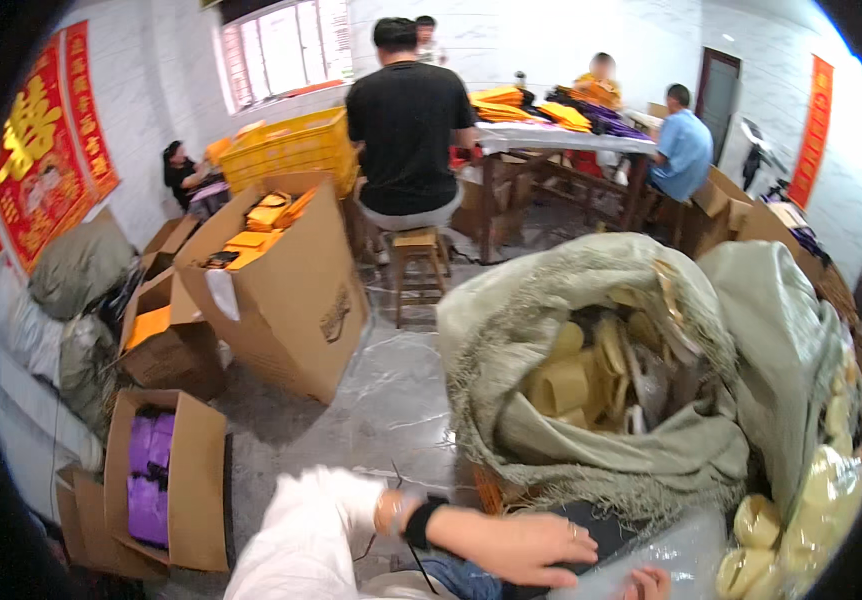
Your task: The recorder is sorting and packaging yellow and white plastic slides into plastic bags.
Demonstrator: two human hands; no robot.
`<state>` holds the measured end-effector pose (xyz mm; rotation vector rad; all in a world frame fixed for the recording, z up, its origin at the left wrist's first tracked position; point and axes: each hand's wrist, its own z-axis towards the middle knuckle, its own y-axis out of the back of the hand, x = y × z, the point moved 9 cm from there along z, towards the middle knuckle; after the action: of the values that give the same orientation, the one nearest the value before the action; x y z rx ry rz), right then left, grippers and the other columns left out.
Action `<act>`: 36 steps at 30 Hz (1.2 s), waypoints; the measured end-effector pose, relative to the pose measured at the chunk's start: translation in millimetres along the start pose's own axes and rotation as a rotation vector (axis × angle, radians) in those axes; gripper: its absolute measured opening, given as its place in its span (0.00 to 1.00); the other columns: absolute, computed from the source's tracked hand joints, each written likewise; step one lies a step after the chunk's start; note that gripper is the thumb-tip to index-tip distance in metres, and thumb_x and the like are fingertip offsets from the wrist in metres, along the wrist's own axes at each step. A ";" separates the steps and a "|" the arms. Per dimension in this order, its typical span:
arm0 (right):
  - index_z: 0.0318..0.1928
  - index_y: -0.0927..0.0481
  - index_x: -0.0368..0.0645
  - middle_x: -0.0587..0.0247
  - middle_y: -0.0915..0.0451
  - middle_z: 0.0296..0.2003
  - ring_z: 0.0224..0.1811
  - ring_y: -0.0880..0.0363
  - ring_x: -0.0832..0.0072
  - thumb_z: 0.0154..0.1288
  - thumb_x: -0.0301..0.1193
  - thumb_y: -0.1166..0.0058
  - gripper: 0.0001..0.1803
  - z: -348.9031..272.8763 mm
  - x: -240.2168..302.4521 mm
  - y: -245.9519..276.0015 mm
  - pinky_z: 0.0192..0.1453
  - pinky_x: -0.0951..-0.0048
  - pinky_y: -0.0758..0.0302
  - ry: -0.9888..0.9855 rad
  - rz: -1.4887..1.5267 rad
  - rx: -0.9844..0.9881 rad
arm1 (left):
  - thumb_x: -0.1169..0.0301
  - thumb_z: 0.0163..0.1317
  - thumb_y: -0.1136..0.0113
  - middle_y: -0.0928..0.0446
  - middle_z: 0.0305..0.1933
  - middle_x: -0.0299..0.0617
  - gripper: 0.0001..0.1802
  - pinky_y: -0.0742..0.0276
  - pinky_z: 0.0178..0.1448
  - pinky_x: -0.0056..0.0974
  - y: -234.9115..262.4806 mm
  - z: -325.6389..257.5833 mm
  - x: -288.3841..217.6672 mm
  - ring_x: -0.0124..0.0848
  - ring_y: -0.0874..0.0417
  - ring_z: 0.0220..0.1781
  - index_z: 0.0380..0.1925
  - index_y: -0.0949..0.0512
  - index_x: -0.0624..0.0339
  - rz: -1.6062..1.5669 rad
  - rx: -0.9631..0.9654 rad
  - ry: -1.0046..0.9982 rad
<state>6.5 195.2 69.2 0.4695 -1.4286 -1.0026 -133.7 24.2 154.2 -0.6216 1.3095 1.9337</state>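
Observation:
My left hand (536, 545), with a white sleeve, a black wristband and a ring, stretches rightward near the bottom edge. It is palm down with the fingers extended, and nothing shows in its grasp. Beside its fingertips lies a clear plastic sheet or bag (676, 555), partly over something dark. Only a few bent fingers of my right hand (648, 584) appear at the bottom edge, against the plastic; whether they grip it is hidden. Just beyond, a big grey-green woven sack (511, 300) stands with its mouth rolled down, holding several pale yellow curved pieces (576, 385).
Wrapped yellow pieces (821, 510) lie at the lower right. On the left are a carton of purple bundles (196, 480), a tall carton of orange items (291, 310) and a yellow crate (291, 150). A person in black (406, 130) sits on a stool (416, 270) by a loaded table (561, 135); others sit around.

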 end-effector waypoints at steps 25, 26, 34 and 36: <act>0.46 0.24 0.41 0.48 0.28 0.45 0.50 0.32 0.51 0.63 0.28 0.50 0.12 11.2 -7.3 0.1 0.57 0.57 0.35 -0.003 0.031 -0.021 | 0.62 0.46 0.32 0.26 0.46 0.63 0.29 0.27 0.54 0.49 47.7 129.1 432.7 0.56 0.23 0.50 0.43 0.29 0.72 -0.214 -0.954 1.142; 0.47 0.24 0.41 0.48 0.28 0.45 0.50 0.32 0.51 0.63 0.28 0.51 0.12 12.6 -7.8 -2.6 0.57 0.57 0.35 0.013 0.030 -0.010 | 0.61 0.46 0.32 0.21 0.37 0.60 0.26 0.25 0.50 0.48 58.9 111.4 431.3 0.55 0.20 0.45 0.36 0.26 0.74 -0.153 -1.053 1.143; 0.46 0.26 0.39 0.45 0.28 0.45 0.50 0.32 0.49 0.65 0.30 0.54 0.12 13.9 -6.5 -5.2 0.57 0.56 0.36 0.019 -0.044 0.003 | 0.56 0.46 0.36 0.27 0.49 0.63 0.38 0.25 0.49 0.51 114.1 113.9 363.1 0.52 0.22 0.49 0.49 0.37 0.75 -0.537 -1.212 0.848; 0.46 0.26 0.38 0.45 0.29 0.44 0.49 0.32 0.49 0.64 0.30 0.54 0.12 6.8 -15.7 -1.0 0.56 0.55 0.36 -0.020 -0.066 -0.030 | 0.55 0.48 0.37 0.24 0.44 0.55 0.32 0.22 0.37 0.49 110.3 143.7 297.1 0.42 0.20 0.43 0.45 0.31 0.70 -0.875 -1.025 0.791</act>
<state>2.1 209.1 60.1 0.4883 -1.4211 -1.0829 -407.2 217.0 58.7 -2.1752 0.1244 1.4659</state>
